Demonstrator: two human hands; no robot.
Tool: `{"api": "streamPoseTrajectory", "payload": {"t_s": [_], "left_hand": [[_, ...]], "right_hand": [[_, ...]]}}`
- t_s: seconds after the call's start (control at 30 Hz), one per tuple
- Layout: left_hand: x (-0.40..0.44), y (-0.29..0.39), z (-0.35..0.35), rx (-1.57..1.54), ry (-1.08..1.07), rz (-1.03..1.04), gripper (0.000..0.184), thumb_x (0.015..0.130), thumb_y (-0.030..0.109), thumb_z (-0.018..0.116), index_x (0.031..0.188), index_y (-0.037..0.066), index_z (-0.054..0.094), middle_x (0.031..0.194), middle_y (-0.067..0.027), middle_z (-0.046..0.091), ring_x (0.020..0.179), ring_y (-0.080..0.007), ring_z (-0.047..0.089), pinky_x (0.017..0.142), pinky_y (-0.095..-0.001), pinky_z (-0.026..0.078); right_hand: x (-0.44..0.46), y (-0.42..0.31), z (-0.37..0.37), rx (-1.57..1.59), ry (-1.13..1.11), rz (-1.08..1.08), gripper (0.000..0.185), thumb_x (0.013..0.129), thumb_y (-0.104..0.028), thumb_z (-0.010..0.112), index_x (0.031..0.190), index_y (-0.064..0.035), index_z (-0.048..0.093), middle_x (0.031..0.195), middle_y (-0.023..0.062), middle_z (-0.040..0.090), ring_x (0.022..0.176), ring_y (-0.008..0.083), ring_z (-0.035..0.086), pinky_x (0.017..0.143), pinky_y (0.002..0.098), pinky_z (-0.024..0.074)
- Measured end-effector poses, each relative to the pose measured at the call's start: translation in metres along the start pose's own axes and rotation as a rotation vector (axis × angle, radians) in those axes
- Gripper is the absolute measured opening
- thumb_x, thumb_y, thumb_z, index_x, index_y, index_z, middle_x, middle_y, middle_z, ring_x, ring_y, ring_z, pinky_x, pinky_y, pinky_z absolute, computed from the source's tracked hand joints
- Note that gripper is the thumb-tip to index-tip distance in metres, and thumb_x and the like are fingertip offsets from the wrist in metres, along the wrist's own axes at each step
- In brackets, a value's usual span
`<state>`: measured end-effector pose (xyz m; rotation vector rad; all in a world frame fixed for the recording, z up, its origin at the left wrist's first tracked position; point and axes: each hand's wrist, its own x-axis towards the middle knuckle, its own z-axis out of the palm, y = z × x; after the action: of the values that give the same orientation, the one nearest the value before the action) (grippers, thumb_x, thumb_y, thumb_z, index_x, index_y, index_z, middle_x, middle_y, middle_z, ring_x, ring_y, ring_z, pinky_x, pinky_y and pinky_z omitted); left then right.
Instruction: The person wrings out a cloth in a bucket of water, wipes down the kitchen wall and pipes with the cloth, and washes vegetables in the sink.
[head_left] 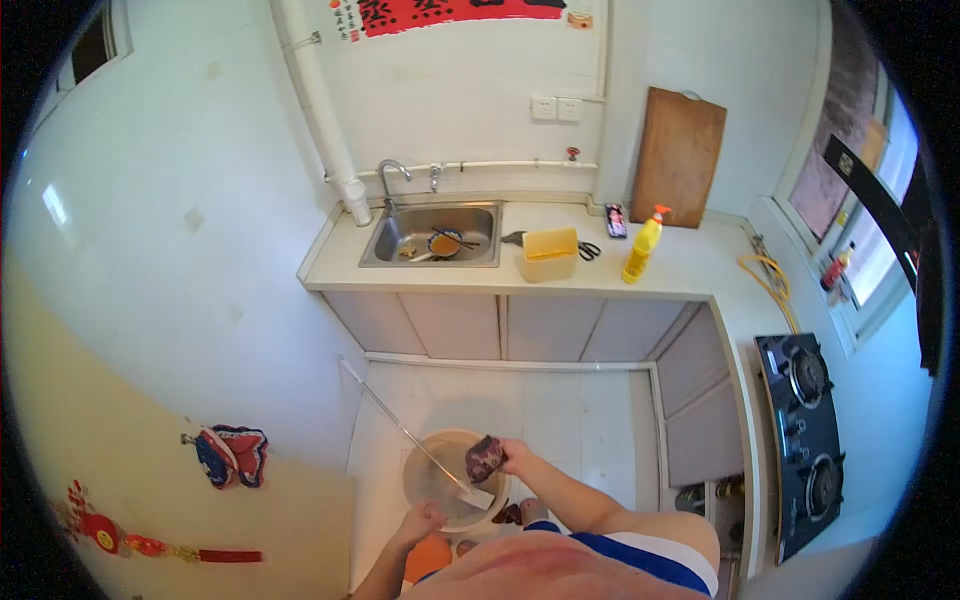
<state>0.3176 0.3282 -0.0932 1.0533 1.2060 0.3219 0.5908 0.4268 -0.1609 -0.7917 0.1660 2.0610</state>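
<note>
In the head view, my right hand (514, 457) grips a bunched, dark red patterned cloth (484, 459) over a round light-coloured basin (412, 470) on the floor. The basin seems to hold cloudy water. A long pale-handled tool (400, 427) leans across it, its white flat head (478, 497) inside near the right rim. By the basin's lower left rim is my left hand (424, 520), its fingers loosely bent and slightly apart, with nothing visible in them. Below that hand, an orange object (428, 558) is partly covered by my body.
Cabinets (545, 325) run behind the basin under a counter with a steel sink (480, 225) holding dishes. On the counter stand a yellow container (550, 257), scissors (590, 251), a yellow spray bottle (643, 248), a phone (615, 221) and a cutting board (679, 160). A gas stove (802, 440) is at right.
</note>
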Motion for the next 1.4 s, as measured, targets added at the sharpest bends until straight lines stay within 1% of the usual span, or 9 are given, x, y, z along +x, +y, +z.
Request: {"api": "streamPoseTrajectory", "payload": {"t_s": [0.1, 0.37, 0.43, 0.53, 0.73, 1.13, 1.27, 1.3, 1.4], "left_hand": [[0.041, 0.007, 0.012, -0.089, 0.053, 0.074, 0.049, 0.078, 0.008, 0.061, 0.121, -0.001, 0.039, 0.096, -0.0131, 0.059, 0.079, -0.0167, 0.059, 0.067, -0.028, 0.047], [0.155, -0.081, 0.021, 0.27, 0.009, 0.153, 0.033, 0.079, 0.015, 0.06, 0.108, 0.0, 0.054, 0.092, -0.0126, 0.06, 0.075, -0.0177, 0.057, 0.067, -0.0311, 0.047], [0.178, -0.16, 0.024, 0.757, 0.028, 0.736, 0.027, 0.077, 0.017, 0.06, 0.098, 0.001, 0.059, 0.087, -0.0136, 0.062, 0.072, -0.0239, 0.057, 0.068, -0.0369, 0.047], [0.161, -0.206, 0.023, 0.652, -0.098, 0.455, 0.027, 0.077, 0.017, 0.06, 0.098, 0.001, 0.059, 0.087, -0.0138, 0.062, 0.073, -0.0245, 0.058, 0.069, -0.0373, 0.047], [0.135, -0.191, 0.008, 0.5, -0.104, 0.084, 0.027, 0.076, 0.018, 0.06, 0.098, 0.001, 0.059, 0.087, -0.0141, 0.062, 0.074, -0.0258, 0.058, 0.069, -0.0381, 0.047], [0.172, -0.192, -0.001, 0.479, -0.111, 0.008, 0.028, 0.076, 0.018, 0.06, 0.099, 0.001, 0.059, 0.088, -0.0148, 0.062, 0.076, -0.0282, 0.058, 0.071, -0.0396, 0.046], [0.231, -0.245, -0.004, 0.571, -0.139, 0.118, 0.028, 0.076, 0.018, 0.06, 0.099, 0.002, 0.059, 0.088, -0.0151, 0.062, 0.076, -0.029, 0.058, 0.071, -0.0402, 0.046], [0.251, -0.26, -0.004, 0.605, -0.148, 0.152, 0.028, 0.076, 0.018, 0.06, 0.099, 0.002, 0.059, 0.088, -0.0151, 0.062, 0.077, -0.0292, 0.058, 0.071, -0.0403, 0.046], [0.316, -0.311, -0.018, 0.712, -0.157, 0.337, 0.028, 0.076, 0.018, 0.06, 0.099, 0.002, 0.059, 0.089, -0.0153, 0.062, 0.077, -0.0298, 0.058, 0.072, -0.0407, 0.046]], "right_hand": [[0.003, -0.008, -0.011, -0.072, 0.179, -0.018, 0.033, 0.091, -0.009, 0.028, 0.104, 0.0076, 0.053, 0.111, 0.0222, 0.054, 0.103, 0.0334, 0.054, 0.093, 0.0484, 0.041], [0.077, -0.018, -0.103, 0.049, -0.141, 0.069, 0.039, 0.092, -0.012, 0.023, 0.114, 0.0057, 0.049, 0.115, 0.0216, 0.053, 0.106, 0.0341, 0.052, 0.095, 0.0494, 0.0385], [0.096, -0.015, -0.13, 0.059, -0.184, 0.058, 0.038, 0.092, -0.012, 0.023, 0.115, 0.0051, 0.049, 0.116, 0.0212, 0.053, 0.106, 0.0339, 0.052, 0.095, 0.0496, 0.0381], [0.083, -0.004, -0.102, 0.035, 0.089, 0.019, 0.037, 0.091, -0.01, 0.024, 0.114, 0.0054, 0.049, 0.116, 0.0208, 0.053, 0.107, 0.0342, 0.051, 0.096, 0.0495, 0.0371], [0.067, -0.004, -0.102, 0.058, 0.008, 0.074, 0.035, 0.093, -0.012, 0.028, 0.109, 0.0046, 0.053, 0.112, 0.0195, 0.055, 0.102, 0.0331, 0.054, 0.092, 0.0477, 0.0413], [0.074, -0.018, -0.085, -0.066, -0.074, 0.071, 0.034, 0.093, -0.014, 0.029, 0.112, 0.0033, 0.051, 0.114, 0.0183, 0.055, 0.104, 0.0323, 0.054, 0.094, 0.0471, 0.0413], [0.127, -0.008, -0.109, -0.087, -0.043, 0.025, 0.028, 0.092, -0.018, 0.041, 0.11, -0.0001, 0.053, 0.111, 0.0152, 0.056, 0.097, 0.028, 0.057, 0.089, 0.0438, 0.0456], [0.149, -0.006, -0.123, -0.062, -0.273, 0.04, 0.028, 0.091, -0.019, 0.043, 0.11, -0.0011, 0.053, 0.11, 0.0147, 0.056, 0.096, 0.0271, 0.057, 0.084, 0.0437, 0.0482], [0.222, -0.001, -0.16, -0.169, -0.071, -0.007, 0.029, 0.086, -0.031, 0.052, 0.095, -0.0046, 0.06, 0.084, 0.0083, 0.065, 0.06, 0.0135, 0.057, 0.046, 0.0221, 0.0463]]}}
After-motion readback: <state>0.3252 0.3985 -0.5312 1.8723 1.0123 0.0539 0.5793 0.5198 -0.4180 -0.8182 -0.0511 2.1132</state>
